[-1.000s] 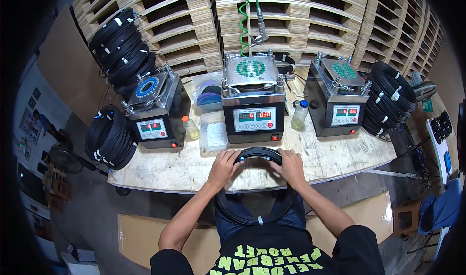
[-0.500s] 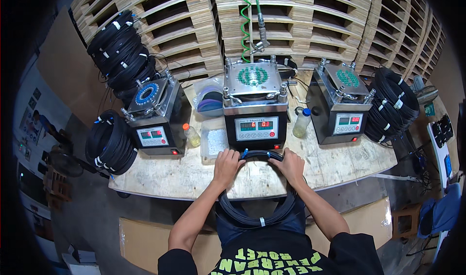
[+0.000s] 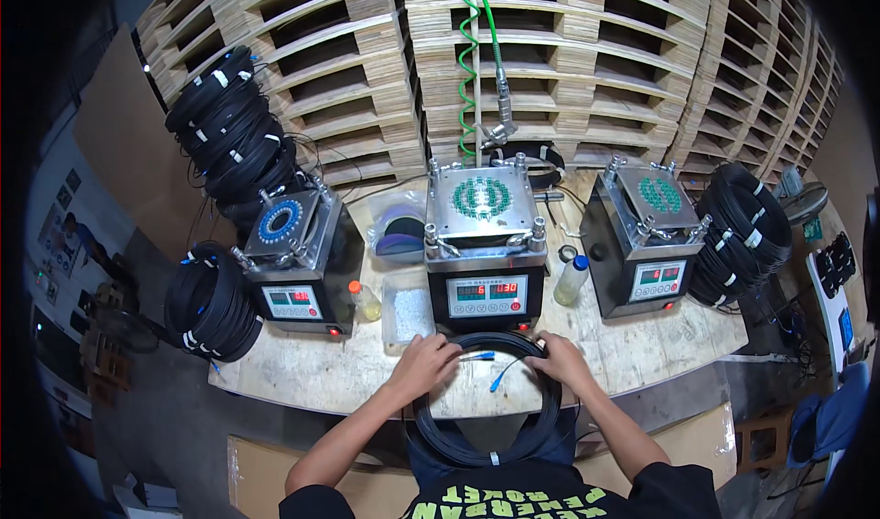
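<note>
A black cable coil (image 3: 552,407) rests partly on the near table edge and partly over my lap, with a white tape band at its lower side. My left hand (image 3: 426,365) grips the coil's upper left, its fingers curled round the cable. Beside those fingers a cable end with a blue connector (image 3: 484,356) points right. At the upper right of the coil, my right hand (image 3: 561,361) is closed on the cable. From it a second end hangs inward, tipped by another blue connector (image 3: 496,383). Fingertips of both hands are partly hidden.
Behind the coil stands a polishing machine (image 3: 486,285), flanked by a left machine (image 3: 298,285) and a right machine (image 3: 642,267). Close by are a tray of white bits (image 3: 410,313), an orange-capped bottle (image 3: 365,303) and a blue-capped bottle (image 3: 572,282). Stacked cable coils (image 3: 220,303) sit left.
The table and machines sit lower in the picture as the view has tilted up. Both blue connectors, earlier close by my fingers along the coil's top, now stick into the ring's middle.
</note>
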`<action>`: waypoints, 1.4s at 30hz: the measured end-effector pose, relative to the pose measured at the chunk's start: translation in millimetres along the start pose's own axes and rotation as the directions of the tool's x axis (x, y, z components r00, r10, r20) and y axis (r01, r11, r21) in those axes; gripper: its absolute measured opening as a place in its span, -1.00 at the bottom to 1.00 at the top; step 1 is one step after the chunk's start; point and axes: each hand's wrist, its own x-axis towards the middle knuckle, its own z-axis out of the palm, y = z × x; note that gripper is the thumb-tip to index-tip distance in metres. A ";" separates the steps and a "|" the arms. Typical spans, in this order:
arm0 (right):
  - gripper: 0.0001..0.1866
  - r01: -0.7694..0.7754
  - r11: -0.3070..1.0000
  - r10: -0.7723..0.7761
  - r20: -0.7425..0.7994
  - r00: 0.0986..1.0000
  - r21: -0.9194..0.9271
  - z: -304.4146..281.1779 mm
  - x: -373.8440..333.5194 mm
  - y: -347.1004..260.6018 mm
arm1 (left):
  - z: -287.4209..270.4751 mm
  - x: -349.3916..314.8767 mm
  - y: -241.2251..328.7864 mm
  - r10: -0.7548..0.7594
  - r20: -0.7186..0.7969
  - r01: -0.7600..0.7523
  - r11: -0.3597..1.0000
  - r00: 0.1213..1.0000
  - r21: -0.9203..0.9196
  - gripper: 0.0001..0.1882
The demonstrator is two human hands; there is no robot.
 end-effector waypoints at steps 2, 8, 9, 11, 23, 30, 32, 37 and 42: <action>-0.65 -0.063 0.962 -0.023 0.308 0.951 0.267 -31.9 20.6 13.0 | -17.6 11.9 -14.0 -0.005 -0.039 -0.001 0.988 0.999 -0.157 -0.78; -0.69 -0.018 0.896 -0.008 0.057 0.998 0.443 -138.9 148.2 -16.6 | -84.8 105.9 -67.5 -0.342 -0.348 0.086 0.810 0.873 -0.581 -0.77; -0.68 0.003 0.881 -0.015 0.021 1.000 0.473 -143.1 173.3 -17.0 | -89.4 123.6 -77.0 -0.338 -0.352 0.080 0.811 0.873 -0.580 -0.77; -0.68 -0.010 0.842 -0.001 0.019 1.000 0.539 -146.0 216.0 -22.0 | -98.3 152.7 -91.9 -0.337 -0.237 0.137 0.791 0.911 -0.596 -0.62; -0.66 -0.248 0.697 0.160 0.191 0.968 0.672 -87.1 289.3 -29.5 | -98.7 209.7 -105.5 -0.474 0.381 0.570 0.359 0.793 -0.739 -0.22; -0.80 -0.174 0.510 0.154 0.109 0.982 0.842 -107.9 289.4 -44.8 | -116.0 211.7 -95.0 -0.452 0.248 0.369 0.202 0.857 -0.907 -0.28; -0.83 -0.119 0.407 0.119 0.077 0.990 0.905 -127.6 287.1 -63.6 | -130.1 211.9 -73.9 -0.458 0.145 0.261 0.199 0.877 -0.945 -0.20; -0.82 -0.118 0.269 0.074 0.102 0.992 0.956 -151.8 300.2 -87.6 | -155.6 204.3 -73.0 -0.215 0.126 0.218 0.481 0.968 -0.849 -0.21; -0.77 -0.118 0.276 0.109 0.091 0.990 0.954 -142.4 311.1 -125.6 | -109.0 199.2 -98.0 -0.333 -0.060 0.159 0.592 0.941 -0.790 -0.42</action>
